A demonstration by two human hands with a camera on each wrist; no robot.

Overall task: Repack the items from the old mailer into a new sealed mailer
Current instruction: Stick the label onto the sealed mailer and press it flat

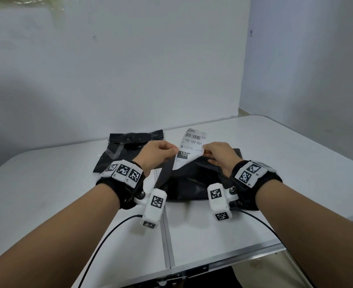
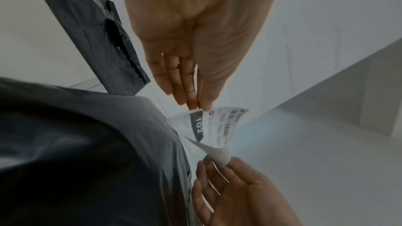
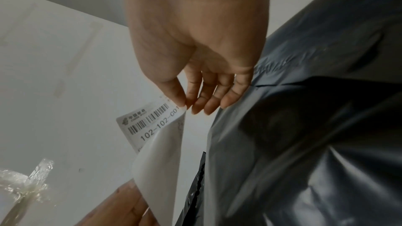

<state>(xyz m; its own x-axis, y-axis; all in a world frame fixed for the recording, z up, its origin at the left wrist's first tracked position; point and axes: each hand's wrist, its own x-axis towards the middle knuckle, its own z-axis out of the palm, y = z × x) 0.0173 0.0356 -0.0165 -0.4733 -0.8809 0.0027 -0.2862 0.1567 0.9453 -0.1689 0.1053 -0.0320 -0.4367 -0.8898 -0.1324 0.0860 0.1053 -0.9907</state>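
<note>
White folding table (image 1: 254, 183), seam down the middle, metal front edge. It stands in a corner of plain white walls (image 1: 129, 69). Clear crumpled tape is stuck on the wall at upper left.

Two black mailers lie on the table. The torn one (image 1: 127, 148), with strips of tape on it, lies flat at rear left. The full one (image 1: 194, 181) lies at centre, bulging, straddling the seam.

A white label (image 1: 194, 146) with a barcode and the print "102-102-C01" is held up above the full mailer's far edge, between the two hands.

Left hand (image 1: 156, 152): thumb and fingertips pinched on the label's left edge, beside the dark "102" block; other fingers lie close alongside.

Right hand (image 1: 219, 154): thumb and forefinger pinched on the label's right corner, which curls over to show its blank back. The remaining fingers are loosely bent, their tips near the full mailer; contact cannot be told.

Both wrists carry black bands with white marker blocks and cables.
</note>
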